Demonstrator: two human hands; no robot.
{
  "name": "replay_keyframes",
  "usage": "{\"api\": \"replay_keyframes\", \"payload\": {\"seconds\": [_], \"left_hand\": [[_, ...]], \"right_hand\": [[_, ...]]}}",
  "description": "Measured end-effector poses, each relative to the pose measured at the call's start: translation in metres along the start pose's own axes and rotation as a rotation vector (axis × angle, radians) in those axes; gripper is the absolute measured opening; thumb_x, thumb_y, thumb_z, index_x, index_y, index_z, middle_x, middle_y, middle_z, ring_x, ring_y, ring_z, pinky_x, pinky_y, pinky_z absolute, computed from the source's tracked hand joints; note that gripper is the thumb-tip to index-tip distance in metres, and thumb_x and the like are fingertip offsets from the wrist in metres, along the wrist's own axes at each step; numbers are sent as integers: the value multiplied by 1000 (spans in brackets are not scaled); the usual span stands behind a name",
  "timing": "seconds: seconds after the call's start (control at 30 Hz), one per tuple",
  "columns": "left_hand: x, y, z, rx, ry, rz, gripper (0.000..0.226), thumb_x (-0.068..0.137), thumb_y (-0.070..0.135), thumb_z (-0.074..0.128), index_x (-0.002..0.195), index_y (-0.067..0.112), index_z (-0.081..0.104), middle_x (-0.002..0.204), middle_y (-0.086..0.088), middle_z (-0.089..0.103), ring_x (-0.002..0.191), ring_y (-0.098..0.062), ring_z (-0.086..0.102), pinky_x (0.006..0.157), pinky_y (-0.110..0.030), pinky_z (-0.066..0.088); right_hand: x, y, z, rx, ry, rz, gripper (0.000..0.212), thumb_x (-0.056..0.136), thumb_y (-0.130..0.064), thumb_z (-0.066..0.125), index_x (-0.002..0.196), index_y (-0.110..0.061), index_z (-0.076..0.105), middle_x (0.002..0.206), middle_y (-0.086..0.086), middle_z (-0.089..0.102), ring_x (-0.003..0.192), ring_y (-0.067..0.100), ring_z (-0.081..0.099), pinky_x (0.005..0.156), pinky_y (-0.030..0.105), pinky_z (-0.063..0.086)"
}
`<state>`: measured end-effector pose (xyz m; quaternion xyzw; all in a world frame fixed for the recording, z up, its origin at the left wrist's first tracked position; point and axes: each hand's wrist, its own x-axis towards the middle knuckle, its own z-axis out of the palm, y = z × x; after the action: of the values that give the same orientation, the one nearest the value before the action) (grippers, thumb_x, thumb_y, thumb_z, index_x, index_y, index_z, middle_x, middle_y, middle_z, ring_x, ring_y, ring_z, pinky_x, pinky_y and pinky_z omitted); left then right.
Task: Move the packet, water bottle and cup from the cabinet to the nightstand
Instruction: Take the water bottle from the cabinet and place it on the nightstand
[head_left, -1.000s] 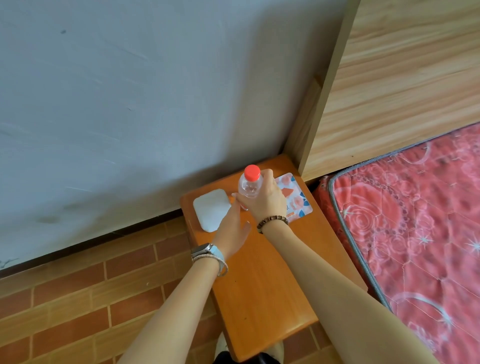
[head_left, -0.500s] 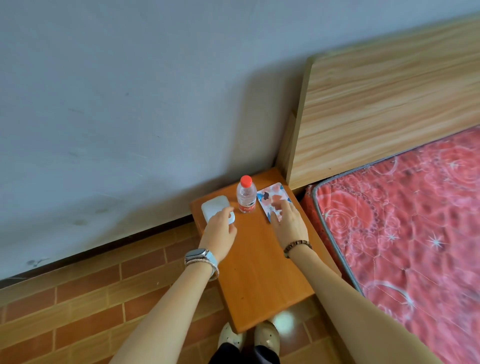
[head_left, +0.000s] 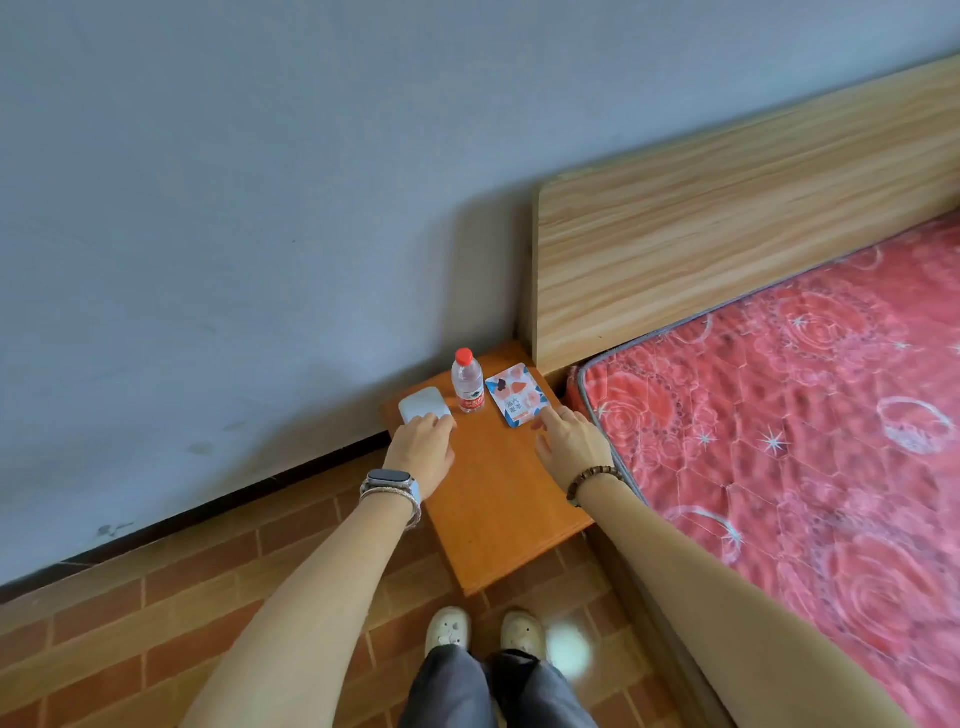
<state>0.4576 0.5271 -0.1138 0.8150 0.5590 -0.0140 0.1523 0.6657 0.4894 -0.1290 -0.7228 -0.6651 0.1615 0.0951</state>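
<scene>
1. Since a second ago the right hand (head_left: 574, 441) has let go of the water bottle (head_left: 467, 383) and slid over to the packet (head_left: 517, 396); the view now sits higher and further back, so shoes and trouser legs show at the bottom
2. Left hand (head_left: 423, 448) stays on the cup (head_left: 422, 404), same spot as half a second ago
3. Right hand: loose, gripping nothing, index fingertip (head_left: 545, 414) out and touching the packet's near right corner, other fingers relaxed
4. Left hand: fingers bent down over the cup's near edge, touching it; can't tell if they actually clasp it or just rest there
5. All three task items are on the nightstand (head_left: 493, 499), in a row along its far end by the wall: cup left, bottle middle, packet right
6. Bottle upright, red cap, red label, just beside the cup and the packet, no hand on it
7. Packet lies flat, blue, white and pink print
8. Cup shows only as a white rounded shape from above
9. Watch (head_left: 390, 479) on left wrist, bead bracelet (head_left: 592, 475) on right
10. Nightstand stands against the grey wall, beside the wooden headboard (head_left: 727, 234) and red mattress (head_left: 779, 426); brick-pattern floor (head_left: 156, 613) below
</scene>
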Motion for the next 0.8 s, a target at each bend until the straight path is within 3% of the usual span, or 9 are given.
{"api": "replay_keyframes", "payload": {"seconds": [0.13, 0.4, 0.53, 0.73, 0.8], "left_hand": [[-5, 4, -6, -1, -10, 39, 32, 93, 19, 53, 126, 16, 52, 115, -6, 60, 96, -20, 60, 76, -27, 50], [17, -2, -11, -17, -54, 183, 30, 91, 19, 58, 121, 19, 53, 113, -3, 60, 97, -19, 60, 80, -28, 55], [26, 5, -15, 22, -39, 361, 31, 92, 18, 55, 123, 17, 52, 115, -5, 61, 93, -18, 61, 75, -28, 57], [31, 28, -11, 146, -91, 691, 32, 90, 9, 50, 121, 9, 54, 121, -11, 57, 114, -28, 51, 97, -37, 42], [23, 45, -6, 164, -82, 806, 30, 87, 8, 51, 116, 10, 57, 115, -11, 59, 109, -27, 53, 94, -37, 43]], "right_hand": [[-21, -3, -7, -31, 27, 54, 22, 95, -22, 46, 112, -19, 59, 112, 2, 62, 99, 23, 59, 75, 33, 47], [-42, -16, -24, -16, 151, 301, 23, 96, -19, 45, 115, -18, 57, 111, 3, 63, 97, 24, 60, 71, 31, 44], [-59, -31, -30, -22, 236, 427, 21, 95, -17, 46, 112, -17, 58, 107, 4, 64, 91, 25, 61, 64, 28, 37], [-122, -48, -26, -4, 333, 726, 20, 94, -15, 48, 112, -14, 57, 106, 6, 65, 92, 26, 60, 65, 31, 43], [-157, -46, -24, 15, 354, 853, 22, 93, -14, 48, 113, -14, 56, 108, 6, 64, 92, 27, 60, 66, 30, 40]]}}
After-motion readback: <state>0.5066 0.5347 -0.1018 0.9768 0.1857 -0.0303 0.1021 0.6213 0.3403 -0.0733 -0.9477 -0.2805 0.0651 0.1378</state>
